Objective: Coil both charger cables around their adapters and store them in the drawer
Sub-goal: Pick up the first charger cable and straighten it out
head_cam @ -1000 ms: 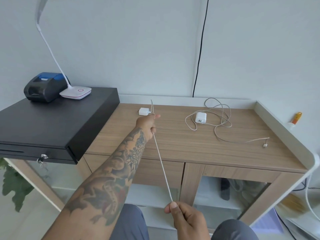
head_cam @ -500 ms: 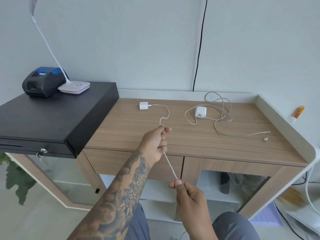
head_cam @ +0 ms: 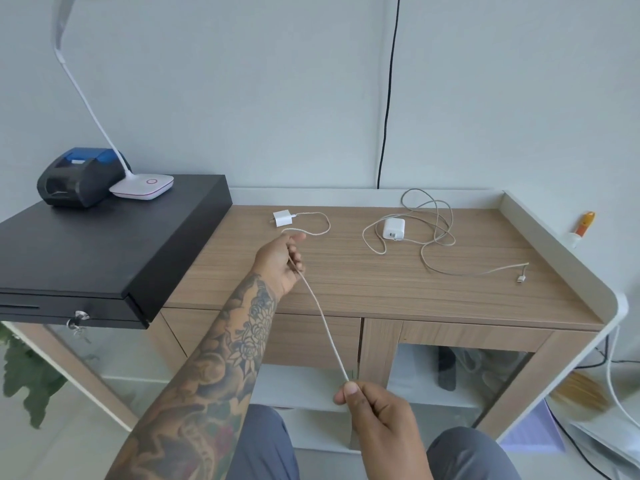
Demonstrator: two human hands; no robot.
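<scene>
A small white adapter (head_cam: pixel 283 218) lies at the back left of the wooden desk (head_cam: pixel 381 282). Its white cable (head_cam: pixel 322 315) loops beside it, passes through my left hand (head_cam: pixel 282 261) and runs taut down to my right hand (head_cam: pixel 374 415). My left hand holds the cable over the desk, fingers curled round it. My right hand pinches the cable below the desk's front edge. A larger white adapter (head_cam: pixel 393 229) lies at the desk's middle back with its cable (head_cam: pixel 436 237) in loose tangled loops, the plug end (head_cam: pixel 521 278) lying at the right. Two closed drawer fronts (head_cam: pixel 311 337) sit under the desktop.
A black cash drawer box (head_cam: pixel 104 244) stands at the left, carrying a small printer (head_cam: pixel 78 176) and a white lamp base (head_cam: pixel 142 187). A raised white rim (head_cam: pixel 554 251) borders the desk at the back and right. A black wire (head_cam: pixel 388 98) hangs down the wall.
My left hand slid forward along the cable toward the small adapter, and my right hand drew back and down. The stretch of cable between the hands grew longer.
</scene>
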